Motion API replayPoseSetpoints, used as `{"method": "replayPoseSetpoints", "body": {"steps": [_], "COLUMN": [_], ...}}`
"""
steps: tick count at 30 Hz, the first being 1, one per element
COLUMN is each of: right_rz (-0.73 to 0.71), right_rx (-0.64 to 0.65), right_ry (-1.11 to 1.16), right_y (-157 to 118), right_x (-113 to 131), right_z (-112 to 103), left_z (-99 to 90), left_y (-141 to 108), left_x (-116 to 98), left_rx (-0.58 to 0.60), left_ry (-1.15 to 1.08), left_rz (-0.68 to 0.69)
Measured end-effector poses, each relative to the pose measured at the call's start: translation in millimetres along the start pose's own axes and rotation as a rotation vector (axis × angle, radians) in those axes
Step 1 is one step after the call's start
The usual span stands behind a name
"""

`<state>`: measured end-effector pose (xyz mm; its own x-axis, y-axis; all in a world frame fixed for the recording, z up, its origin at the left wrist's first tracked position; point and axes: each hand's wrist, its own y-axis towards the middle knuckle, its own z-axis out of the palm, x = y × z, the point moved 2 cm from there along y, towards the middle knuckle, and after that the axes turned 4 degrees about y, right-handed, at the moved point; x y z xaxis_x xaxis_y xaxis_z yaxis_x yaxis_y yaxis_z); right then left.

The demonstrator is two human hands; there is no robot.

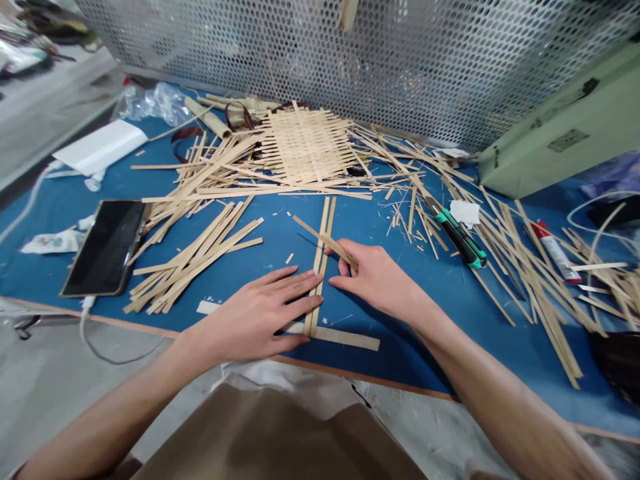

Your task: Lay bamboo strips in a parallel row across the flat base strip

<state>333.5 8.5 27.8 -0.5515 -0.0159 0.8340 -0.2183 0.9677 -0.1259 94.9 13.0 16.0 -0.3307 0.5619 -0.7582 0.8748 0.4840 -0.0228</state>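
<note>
Two pale bamboo strips [327, 217] lie side by side, running away from me over the blue table. Their near ends rest on a strip of tape [350, 337] laid crosswise by the front edge. My left hand [260, 310] is spread flat, with its fingertips on the two strips. In my right hand [373, 270] a short bamboo strip [320, 235] is pinched between thumb and fingers. It slants up to the left, above the two strips. Part of the tape is hidden under my left hand.
A woven bamboo mat [305, 147] lies at the back among loose strips. Left are a strip pile [195, 260] and a phone [106, 247] on a cable. Right are a green utility knife [457, 233], a red-and-white tube [556, 252] and a green box [565, 127]. Perforated metal [280, 53] stands behind.
</note>
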Motion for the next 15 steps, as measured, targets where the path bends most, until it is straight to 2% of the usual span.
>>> {"method": "replayPoseSetpoints", "body": {"steps": [15], "right_rz": [-0.069], "right_rx": [-0.045], "right_ry": [-0.031], "right_y": [-4.7], "right_x": [10.0], "right_z": [7.3], "left_z": [2.7], "left_y": [0.2], "left_x": [1.4], "left_rx": [-0.051], "left_ry": [0.181], "left_rz": [0.107]}}
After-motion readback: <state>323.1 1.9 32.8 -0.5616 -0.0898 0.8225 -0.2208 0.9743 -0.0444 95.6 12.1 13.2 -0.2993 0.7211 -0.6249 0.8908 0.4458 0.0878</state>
